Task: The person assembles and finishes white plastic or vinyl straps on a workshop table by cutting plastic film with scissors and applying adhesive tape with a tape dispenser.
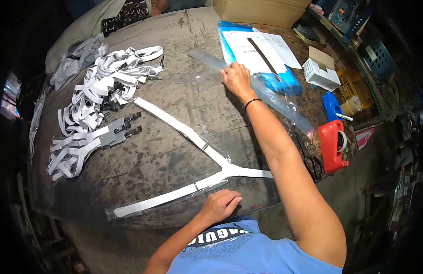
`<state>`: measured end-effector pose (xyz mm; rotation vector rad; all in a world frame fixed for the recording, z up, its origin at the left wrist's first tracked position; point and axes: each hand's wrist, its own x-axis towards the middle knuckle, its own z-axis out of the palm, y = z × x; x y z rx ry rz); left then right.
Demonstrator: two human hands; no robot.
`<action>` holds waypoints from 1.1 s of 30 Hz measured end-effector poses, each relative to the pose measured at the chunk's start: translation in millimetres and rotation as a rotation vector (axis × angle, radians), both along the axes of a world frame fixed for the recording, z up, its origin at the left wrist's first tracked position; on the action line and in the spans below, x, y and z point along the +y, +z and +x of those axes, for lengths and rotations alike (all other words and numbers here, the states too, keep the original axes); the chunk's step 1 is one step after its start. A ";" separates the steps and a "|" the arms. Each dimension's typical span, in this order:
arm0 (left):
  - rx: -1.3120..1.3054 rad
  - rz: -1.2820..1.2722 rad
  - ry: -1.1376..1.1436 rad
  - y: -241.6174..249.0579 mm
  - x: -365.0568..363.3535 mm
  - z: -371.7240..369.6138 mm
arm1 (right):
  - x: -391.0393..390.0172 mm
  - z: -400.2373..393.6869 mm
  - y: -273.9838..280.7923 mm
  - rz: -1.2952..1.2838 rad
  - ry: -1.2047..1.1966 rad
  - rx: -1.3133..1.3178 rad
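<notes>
My right hand [237, 81] reaches across the table with its fingers closed on a long clear plastic sleeve [277, 101], near the upper part of the strip. My left hand [220, 204] is curled closed at the near table edge, with nothing visible in it. Just beyond it lie white Y-shaped suspenders [229, 171], their two straps spread out to the left. Clear plastic shows around the lower strap's end. The third strap passes out of sight under my right forearm.
A heap of white straps [99, 86] and a flatter bundle [79, 148] with grey parts lie left. Papers [257, 50] on a blue plastic packet lie at the back. A white box [321, 73], black scissors [313, 165] and a red tape dispenser [330, 147] stand along the right.
</notes>
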<state>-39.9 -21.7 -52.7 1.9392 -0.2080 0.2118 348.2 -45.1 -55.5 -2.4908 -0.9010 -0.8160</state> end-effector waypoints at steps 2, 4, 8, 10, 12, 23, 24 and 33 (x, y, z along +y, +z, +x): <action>0.001 -0.013 -0.004 -0.6 -0.1 0.4 | -9.2 14.1 11.3 0.001 -0.054 0.081; 0.005 -0.019 0.009 0.5 0.4 -0.1 | -21.4 40.1 27.3 0.030 -0.243 0.157; 0.014 -0.025 0.006 1.5 0.8 -0.5 | -88.0 75.9 72.6 0.303 -0.598 0.412; 0.012 -0.027 0.014 0.3 0.7 0.3 | -113.8 86.8 84.3 0.447 -0.714 0.523; 0.020 -0.032 0.007 -0.3 0.9 0.6 | -113.7 92.1 79.0 0.491 -0.788 0.398; 0.036 -0.030 0.011 1.3 2.7 -0.7 | -24.9 -5.6 -15.5 -0.299 -0.063 0.083; 0.044 -0.046 0.004 1.1 2.9 -1.5 | -29.8 0.5 -14.6 -0.266 -0.060 0.111; 0.033 -0.067 -0.012 3.0 2.4 -0.7 | -58.1 38.0 65.2 0.048 0.016 0.575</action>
